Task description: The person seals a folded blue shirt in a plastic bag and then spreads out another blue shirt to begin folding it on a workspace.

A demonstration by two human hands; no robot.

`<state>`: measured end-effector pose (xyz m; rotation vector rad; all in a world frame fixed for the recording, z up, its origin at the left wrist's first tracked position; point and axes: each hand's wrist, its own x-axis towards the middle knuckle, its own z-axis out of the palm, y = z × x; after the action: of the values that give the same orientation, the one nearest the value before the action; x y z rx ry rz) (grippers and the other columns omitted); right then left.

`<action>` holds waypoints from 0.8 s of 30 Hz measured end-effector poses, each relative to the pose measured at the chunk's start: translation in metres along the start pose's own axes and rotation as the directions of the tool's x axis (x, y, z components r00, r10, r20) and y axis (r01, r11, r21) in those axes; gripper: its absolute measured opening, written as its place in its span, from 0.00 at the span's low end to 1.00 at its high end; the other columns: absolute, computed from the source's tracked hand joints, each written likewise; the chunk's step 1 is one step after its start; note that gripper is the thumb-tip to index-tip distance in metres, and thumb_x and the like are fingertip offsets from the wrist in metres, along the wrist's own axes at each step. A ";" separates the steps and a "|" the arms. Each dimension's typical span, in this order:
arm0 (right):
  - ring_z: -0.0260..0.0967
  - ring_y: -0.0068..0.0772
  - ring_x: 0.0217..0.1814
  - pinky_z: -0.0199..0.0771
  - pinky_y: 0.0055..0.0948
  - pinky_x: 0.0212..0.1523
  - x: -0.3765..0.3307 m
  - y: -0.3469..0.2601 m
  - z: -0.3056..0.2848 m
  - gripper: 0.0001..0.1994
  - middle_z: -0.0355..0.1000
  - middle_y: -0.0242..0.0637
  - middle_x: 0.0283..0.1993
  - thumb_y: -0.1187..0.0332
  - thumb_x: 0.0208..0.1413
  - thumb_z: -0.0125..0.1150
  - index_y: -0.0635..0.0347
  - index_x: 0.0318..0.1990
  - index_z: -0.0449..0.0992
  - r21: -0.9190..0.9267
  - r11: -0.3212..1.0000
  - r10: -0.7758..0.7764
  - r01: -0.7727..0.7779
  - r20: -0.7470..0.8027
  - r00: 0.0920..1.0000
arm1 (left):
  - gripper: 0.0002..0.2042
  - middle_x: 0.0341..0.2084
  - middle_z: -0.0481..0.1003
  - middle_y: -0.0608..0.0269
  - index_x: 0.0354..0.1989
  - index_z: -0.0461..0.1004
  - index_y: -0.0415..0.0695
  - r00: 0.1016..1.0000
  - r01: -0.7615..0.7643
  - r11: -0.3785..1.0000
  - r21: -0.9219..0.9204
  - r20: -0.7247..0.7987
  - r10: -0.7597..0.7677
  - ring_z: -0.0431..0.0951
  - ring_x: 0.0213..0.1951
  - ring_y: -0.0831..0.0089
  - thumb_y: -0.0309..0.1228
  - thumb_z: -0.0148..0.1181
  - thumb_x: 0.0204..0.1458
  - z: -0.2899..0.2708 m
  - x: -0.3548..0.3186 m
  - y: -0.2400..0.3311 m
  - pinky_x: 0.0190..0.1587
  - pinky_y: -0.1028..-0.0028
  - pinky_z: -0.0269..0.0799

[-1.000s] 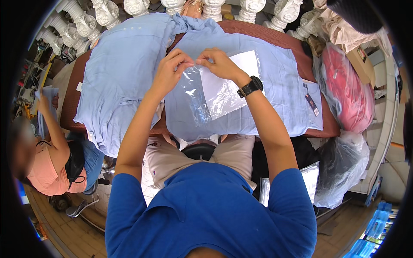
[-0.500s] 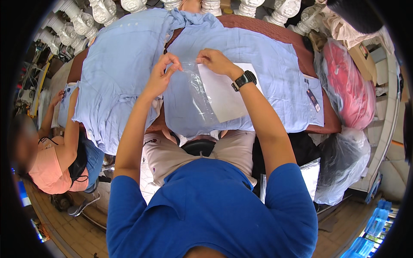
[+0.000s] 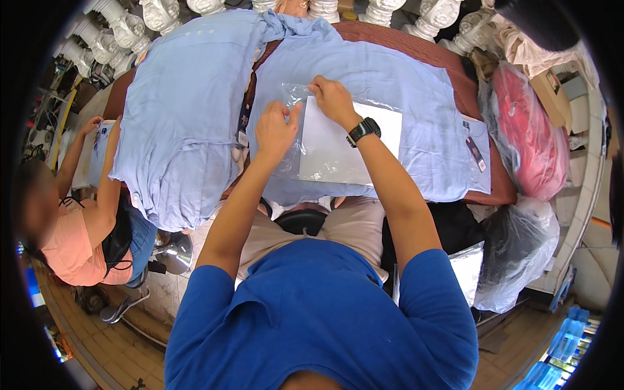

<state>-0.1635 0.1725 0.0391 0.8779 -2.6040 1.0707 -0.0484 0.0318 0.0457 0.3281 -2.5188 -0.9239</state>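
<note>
A clear plastic bag (image 3: 325, 146) with a white card inside lies on a light blue shirt (image 3: 416, 123) spread over a brown table (image 3: 396, 36). My left hand (image 3: 276, 130) pinches the bag's left edge near its top. My right hand (image 3: 331, 101), with a black watch on the wrist, grips the bag's top edge. A second pile of light blue shirts (image 3: 182, 110) lies to the left, hanging over the table's near side.
A person in an orange top (image 3: 71, 221) sits at the left. White balusters (image 3: 149, 13) line the far side. A red bundle in clear plastic (image 3: 526, 140) sits at the right, with more plastic bags (image 3: 520, 253) below it.
Both hands have shifted with the bag and now hold it flatter against the shirt. The person at the left has raised an arm toward the table.
</note>
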 end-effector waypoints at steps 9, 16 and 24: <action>0.74 0.55 0.32 0.72 0.49 0.31 -0.025 0.010 0.011 0.09 0.76 0.45 0.34 0.64 0.64 0.52 0.60 0.36 0.68 -0.146 0.987 -0.086 0.072 -0.093 0.992 | 0.08 0.24 0.74 0.46 0.29 0.69 0.37 0.983 -0.151 0.973 -0.172 0.075 0.166 0.74 0.29 0.43 0.28 0.55 0.57 0.024 0.019 -0.035 0.31 0.53 0.67; 0.75 0.54 0.32 0.74 0.49 0.31 -0.034 0.025 0.022 0.09 0.76 0.43 0.36 0.63 0.65 0.51 0.59 0.38 0.69 -0.215 0.977 0.005 -0.018 -0.059 0.998 | 0.15 0.21 0.75 0.44 0.27 0.68 0.34 0.983 0.054 0.958 -0.281 0.185 -0.001 0.76 0.23 0.47 0.34 0.57 0.59 0.010 0.026 -0.060 0.29 0.56 0.68; 0.75 0.55 0.33 0.73 0.49 0.32 -0.038 0.030 0.028 0.10 0.77 0.45 0.35 0.62 0.66 0.50 0.59 0.38 0.69 -0.192 0.978 0.072 -0.086 -0.077 0.994 | 0.22 0.23 0.76 0.48 0.28 0.70 0.35 0.982 -0.095 0.994 0.046 0.166 0.086 0.77 0.24 0.51 0.47 0.62 0.55 -0.004 -0.009 -0.023 0.29 0.60 0.71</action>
<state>-0.1489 0.1875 -0.0131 0.6856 -2.6487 0.8286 -0.0368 0.0156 0.0302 0.1577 -2.6879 -0.8820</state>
